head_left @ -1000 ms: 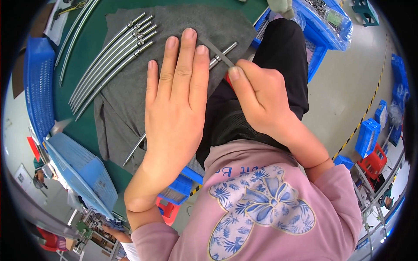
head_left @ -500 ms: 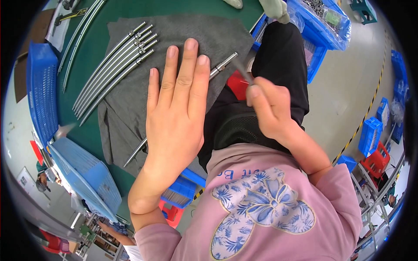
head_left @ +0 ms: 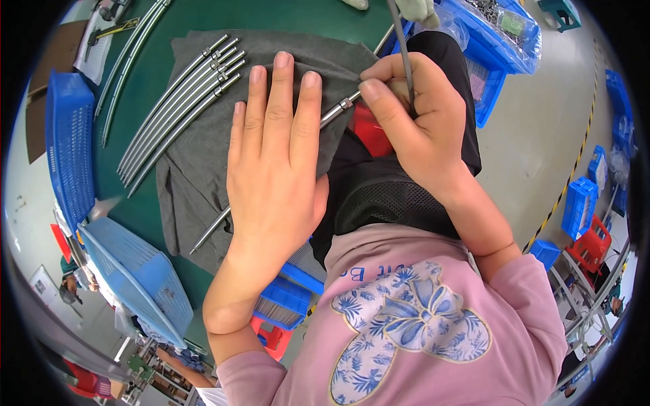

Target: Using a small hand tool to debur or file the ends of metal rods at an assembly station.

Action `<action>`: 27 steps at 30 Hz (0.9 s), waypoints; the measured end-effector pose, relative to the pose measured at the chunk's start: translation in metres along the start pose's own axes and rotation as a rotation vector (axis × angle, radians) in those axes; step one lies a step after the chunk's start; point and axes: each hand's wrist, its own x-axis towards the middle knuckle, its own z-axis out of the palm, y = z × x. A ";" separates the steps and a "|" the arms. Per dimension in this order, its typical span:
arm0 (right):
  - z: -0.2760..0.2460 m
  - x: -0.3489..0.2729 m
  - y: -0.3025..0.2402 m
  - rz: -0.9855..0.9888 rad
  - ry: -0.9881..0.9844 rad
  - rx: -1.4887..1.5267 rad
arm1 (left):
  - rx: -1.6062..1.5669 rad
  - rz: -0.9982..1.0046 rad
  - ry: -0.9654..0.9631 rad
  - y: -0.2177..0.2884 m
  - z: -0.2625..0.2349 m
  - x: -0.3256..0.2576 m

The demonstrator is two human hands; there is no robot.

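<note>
My left hand (head_left: 274,155) lies flat with its fingers extended, palm down across a slim metal rod (head_left: 335,112) on a dark grey cloth (head_left: 186,172). The rod runs under the palm, its tapered end showing beside the wrist and its collared end past the index finger. In my right hand (head_left: 430,111) is a thin, flat grey bar (head_left: 402,44), passing between the curled fingers. That hand's thumb and index fingertip meet at the rod's collared end and hide its tip. To the left, several similar metal rods (head_left: 179,111) with collars lie side by side.
More long rods (head_left: 128,64) rest on the green table (head_left: 115,196) at far left. Blue perforated baskets (head_left: 71,145) line its left edge. At the top, a gloved hand (head_left: 416,10) of another person is near a blue bin (head_left: 497,34) of small metal parts.
My right hand has moved up and left, bringing thumb and index finger to the rod's collared end. The grey bar now points upward. My left hand stays flat on the rod.
</note>
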 end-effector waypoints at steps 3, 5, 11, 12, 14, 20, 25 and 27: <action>-0.001 0.000 0.001 0.003 0.032 0.009 | 0.051 0.004 -0.045 0.001 -0.006 0.000; -0.004 0.005 0.003 0.007 0.091 0.040 | 0.088 0.015 -0.072 0.002 -0.007 0.000; -0.011 0.040 -0.006 0.119 -0.055 -0.308 | 0.060 -0.004 -0.073 -0.001 -0.005 0.003; -0.009 0.043 -0.014 0.074 -0.022 -0.250 | 0.035 -0.007 -0.062 -0.002 -0.003 0.003; -0.011 0.033 -0.013 0.011 0.020 -0.238 | 0.007 -0.010 -0.051 -0.002 -0.002 0.004; -0.024 -0.022 -0.019 0.200 -0.203 -0.005 | 0.013 -0.012 -0.023 -0.001 0.001 0.003; -0.011 -0.024 -0.014 0.151 -0.236 -0.072 | 0.037 -0.015 -0.001 -0.001 0.005 0.004; -0.007 -0.023 -0.015 0.165 -0.237 -0.060 | 0.035 -0.016 0.002 -0.002 0.005 0.003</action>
